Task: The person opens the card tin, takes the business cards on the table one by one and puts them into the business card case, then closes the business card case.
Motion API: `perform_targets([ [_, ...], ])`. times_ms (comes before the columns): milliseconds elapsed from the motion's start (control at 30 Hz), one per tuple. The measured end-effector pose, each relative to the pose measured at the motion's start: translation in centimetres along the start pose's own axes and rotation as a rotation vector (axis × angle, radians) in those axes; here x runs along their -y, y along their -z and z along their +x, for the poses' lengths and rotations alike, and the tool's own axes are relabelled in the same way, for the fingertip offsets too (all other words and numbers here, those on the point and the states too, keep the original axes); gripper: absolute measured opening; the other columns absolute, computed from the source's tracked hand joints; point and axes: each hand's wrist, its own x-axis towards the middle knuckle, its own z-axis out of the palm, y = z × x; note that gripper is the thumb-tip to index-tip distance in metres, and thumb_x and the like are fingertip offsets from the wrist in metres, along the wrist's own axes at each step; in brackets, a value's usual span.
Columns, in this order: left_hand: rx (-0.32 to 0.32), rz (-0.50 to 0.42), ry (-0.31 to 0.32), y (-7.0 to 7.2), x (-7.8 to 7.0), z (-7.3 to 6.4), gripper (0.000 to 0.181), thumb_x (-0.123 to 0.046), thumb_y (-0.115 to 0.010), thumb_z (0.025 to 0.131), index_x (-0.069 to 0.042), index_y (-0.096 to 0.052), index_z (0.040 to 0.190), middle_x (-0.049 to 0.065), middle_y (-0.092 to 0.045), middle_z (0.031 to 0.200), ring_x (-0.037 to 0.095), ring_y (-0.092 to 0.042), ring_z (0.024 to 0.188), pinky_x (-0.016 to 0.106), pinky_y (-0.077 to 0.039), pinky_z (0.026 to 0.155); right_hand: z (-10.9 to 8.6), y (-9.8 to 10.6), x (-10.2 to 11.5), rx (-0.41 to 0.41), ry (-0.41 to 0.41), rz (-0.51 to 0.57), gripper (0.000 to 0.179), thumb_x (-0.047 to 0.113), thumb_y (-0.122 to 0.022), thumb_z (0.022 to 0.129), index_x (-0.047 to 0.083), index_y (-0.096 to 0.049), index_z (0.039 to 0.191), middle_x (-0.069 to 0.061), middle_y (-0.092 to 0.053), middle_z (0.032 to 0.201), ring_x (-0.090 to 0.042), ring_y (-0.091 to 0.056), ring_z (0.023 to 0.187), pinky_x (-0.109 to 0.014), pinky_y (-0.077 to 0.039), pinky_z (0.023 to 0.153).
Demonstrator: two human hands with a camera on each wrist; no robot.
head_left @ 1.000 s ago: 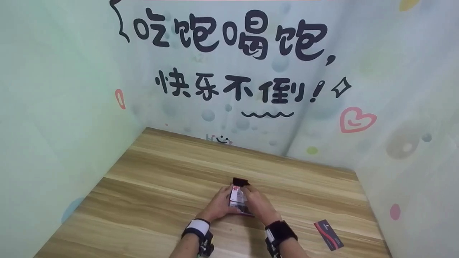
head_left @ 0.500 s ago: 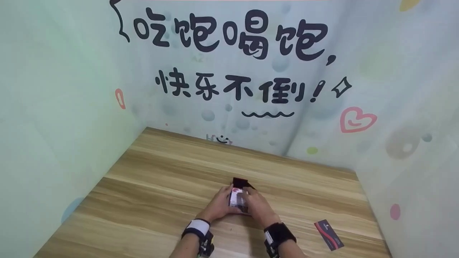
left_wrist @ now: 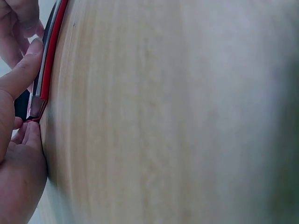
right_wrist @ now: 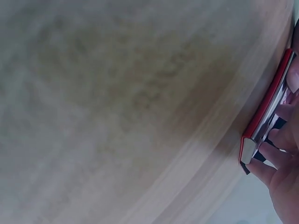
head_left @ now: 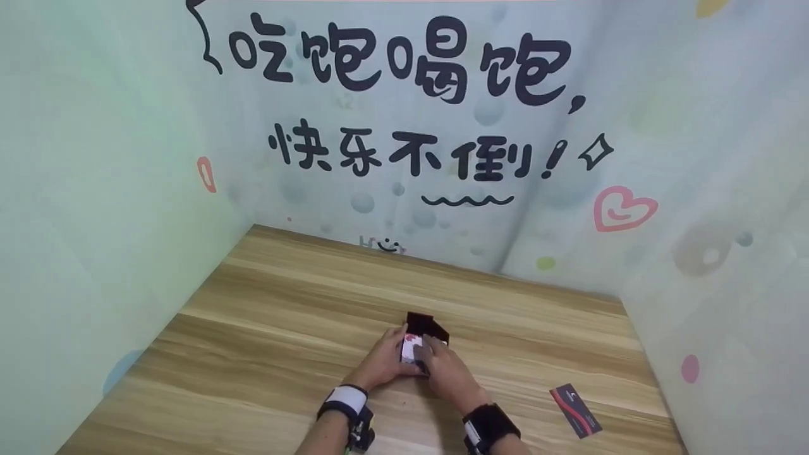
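A slim red card case with a grey inner edge lies on the table between my hands, its black flap folded open at the far end. A white card with red print sits in its face. My left hand grips the case from the left, thumb across the near end and fingertips along the side. From the right, my right hand holds the case, its fingertips over the card and covering part of it. In the right wrist view, one fingertip reaches the case's far corner.
A dark business card with a red stripe lies on the wood-grain table, to the right of my hands. Printed curtain walls enclose the table at the back and both sides.
My right fingertips have slid toward the near end and leftward over the case, and the white card has shifted nearer with them. More of the black flap shows. My left hand keeps its hold.
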Motion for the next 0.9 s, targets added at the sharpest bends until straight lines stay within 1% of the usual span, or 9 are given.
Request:
perform_targets([
  [67,-0.007,0.0,-0.016,0.0,0.1,0.1,0.105,-0.022,-0.089,0.074,0.016,-0.027,0.15,0.035,-0.039,0.149,0.048,-0.04,0.139,0.056,-0.031,0.119,-0.2,0.0,0.2,0.002,-0.002,0.003,0.043,-0.01,-0.065,0.078,0.001,-0.064,0.119,-0.031,-0.057,0.135,-0.044,-0.06,0.121,-0.051,-0.051,0.104],
  [200,-0.013,0.012,-0.039,-0.1,0.4,0.3,0.107,-0.023,-0.089,0.073,0.016,-0.026,0.15,0.034,-0.041,0.148,0.046,-0.042,0.138,0.056,-0.033,0.118,-0.7,-0.1,0.5,0.025,-0.02,0.035,0.049,-0.011,-0.062,0.077,-0.002,-0.061,0.126,-0.031,-0.054,0.138,-0.045,-0.055,0.127,-0.053,-0.047,0.11],
  [300,-0.013,0.002,-0.036,-0.2,0.6,0.3,0.107,-0.022,-0.089,0.073,0.015,-0.027,0.15,0.033,-0.041,0.149,0.046,-0.042,0.138,0.056,-0.033,0.119,-1.1,-0.3,0.6,0.031,-0.021,0.043,0.054,-0.011,-0.061,0.078,-0.004,-0.058,0.132,-0.031,-0.053,0.139,-0.045,-0.055,0.128,-0.052,-0.046,0.111],
  [400,-0.011,-0.002,-0.04,-0.2,0.5,0.3,0.105,-0.021,-0.089,0.073,0.014,-0.027,0.15,0.033,-0.04,0.15,0.047,-0.041,0.138,0.057,-0.033,0.119,-1.3,-0.4,0.8,0.035,-0.018,0.026,0.056,-0.009,-0.061,0.08,-0.004,-0.057,0.135,-0.031,-0.053,0.14,-0.044,-0.055,0.128,-0.05,-0.047,0.111],
  [633,-0.005,-0.004,-0.036,-0.1,0.4,0.4,0.105,-0.025,-0.088,0.074,0.01,-0.027,0.152,0.031,-0.04,0.151,0.045,-0.04,0.14,0.056,-0.031,0.12,-1.8,-0.3,1.1,0.039,-0.018,-0.01,0.053,-0.005,-0.063,0.081,-0.004,-0.058,0.134,-0.028,-0.054,0.14,-0.042,-0.055,0.128,-0.049,-0.048,0.109],
  [767,-0.003,0.002,-0.05,-0.2,0.4,0.4,0.104,-0.023,-0.088,0.075,0.012,-0.027,0.152,0.031,-0.042,0.15,0.044,-0.041,0.139,0.056,-0.032,0.119,-2.0,-0.1,1.2,0.038,-0.013,-0.016,0.053,-0.007,-0.062,0.08,-0.005,-0.057,0.133,-0.027,-0.055,0.139,-0.04,-0.056,0.128,-0.047,-0.049,0.109],
  [900,0.006,0.004,-0.051,-0.2,0.3,0.5,0.104,-0.023,-0.087,0.076,0.014,-0.025,0.151,0.032,-0.04,0.151,0.044,-0.041,0.138,0.057,-0.032,0.118,-2.1,0.0,1.3,0.015,-0.001,-0.011,0.053,-0.009,-0.061,0.079,-0.007,-0.058,0.132,-0.027,-0.057,0.136,-0.039,-0.057,0.127,-0.047,-0.049,0.109],
])
